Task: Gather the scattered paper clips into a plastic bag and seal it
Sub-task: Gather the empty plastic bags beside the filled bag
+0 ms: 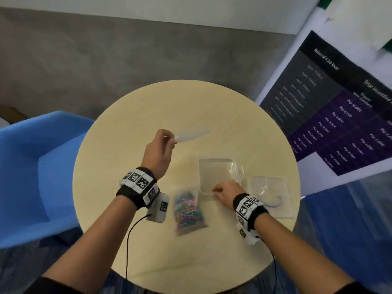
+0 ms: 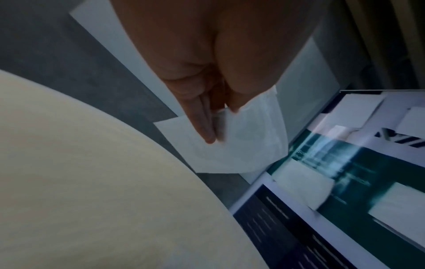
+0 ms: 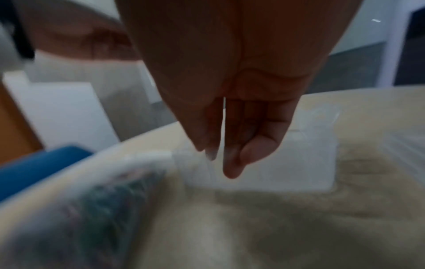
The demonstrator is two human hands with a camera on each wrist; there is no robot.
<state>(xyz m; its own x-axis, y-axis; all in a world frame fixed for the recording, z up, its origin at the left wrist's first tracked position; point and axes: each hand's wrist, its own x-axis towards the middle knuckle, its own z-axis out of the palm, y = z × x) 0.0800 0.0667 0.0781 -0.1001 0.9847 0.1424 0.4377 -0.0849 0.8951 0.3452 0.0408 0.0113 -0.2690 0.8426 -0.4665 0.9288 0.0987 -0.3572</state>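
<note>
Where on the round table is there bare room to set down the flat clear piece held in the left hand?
Bare: the far arc of the round beige table beyond the left hand, its left side by the blue chair, and the near edge between the forearms. Crowded: the right-centre, with the clear bag of coloured paper clips, clear plastic box, right hand and another clear tray.

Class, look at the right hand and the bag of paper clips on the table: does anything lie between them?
Nothing visible does. The bag of paper clips lies just left of the right hand, with only bare table between them.
</note>
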